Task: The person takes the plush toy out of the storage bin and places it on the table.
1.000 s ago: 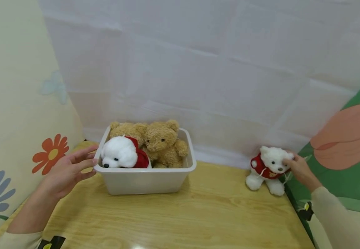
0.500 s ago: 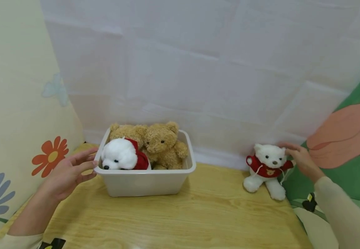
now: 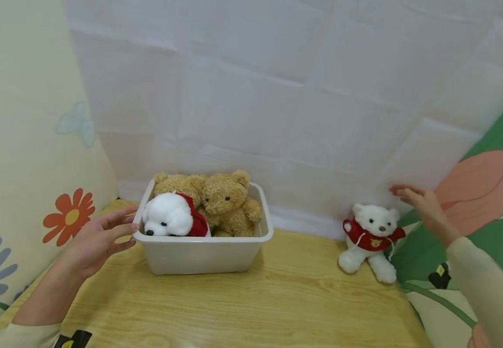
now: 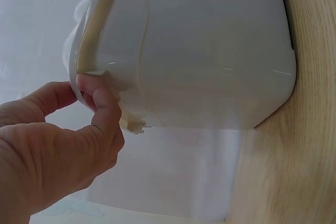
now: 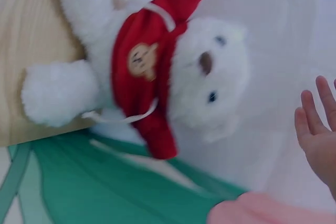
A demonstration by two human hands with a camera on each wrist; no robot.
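The left hand (image 3: 89, 246) pinches the edge of the white plastic tub (image 3: 199, 257), which holds two fuzzy brown bears (image 3: 225, 199) and a fluffy white toy in red (image 3: 170, 215). The right hand (image 3: 427, 209), fingers straight and holding nothing, is just beside the fluffy white bear in a red top (image 3: 374, 241), which sits on the yellow wooden table (image 3: 277, 302). That bear could flop (it looks soft) if bumped, and tugging could tip the tub.

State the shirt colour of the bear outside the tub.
The shirt is red, clearest in the right wrist view.

The right wrist view crops the right hand (image 5: 321, 145).
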